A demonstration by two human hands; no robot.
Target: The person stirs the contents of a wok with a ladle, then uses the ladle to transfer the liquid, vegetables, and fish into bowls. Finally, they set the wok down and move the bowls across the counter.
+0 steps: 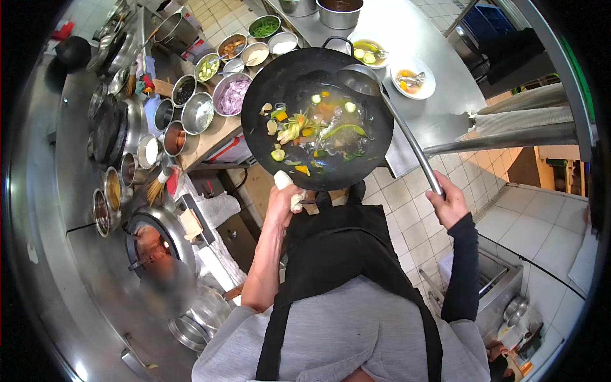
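A large black wok (pixel 377 153) is held in front of my apron, with broth, squash chunks, a long green pepper and other vegetables in it. My left hand (pixel 285 198) is closed round its near handle through a folded white cloth (pixel 282 181). Gripped in my right hand (pixel 449 200) is the end of a long steel ladle (pixel 406 130). The ladle's bowl tips over the wok's far right side, its contents hidden. Just beyond that rim stand a bowl of soup with green slices (pixel 386 62) and a white bowl with a fish piece (pixel 431 84).
The two bowls and a steel pot (pixel 340 19) stand on a steel counter (pixel 455 83). At left are several ingredient containers, including sliced onion (pixel 232 97), and a glowing burner (pixel 149 239). Another person's hand (pixel 496 351) shows at lower right.
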